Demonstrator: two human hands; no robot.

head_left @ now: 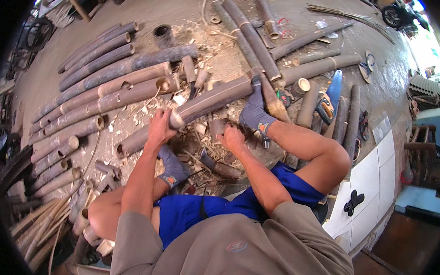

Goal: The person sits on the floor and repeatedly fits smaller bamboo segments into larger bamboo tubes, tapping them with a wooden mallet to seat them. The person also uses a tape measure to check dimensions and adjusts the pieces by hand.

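A thick bamboo pole slants up to the right between my feet. Its pale lower-left end is under my left hand, whose fingers wrap round the rim. Another bamboo length lies beyond that hand, partly hidden by the wrist. My right hand is closed, low over the shavings, beside a short brown cylindrical piece. What its fingers hold is hidden. My sock-covered foot presses near the pole's upper end; the other foot rests by my left forearm.
Several bamboo poles lie in a row on the left. More poles lie ahead. A blue-bladed handsaw rests at the right, near sandals. An upright hollow bamboo piece stands beyond. White tiles edge the right side.
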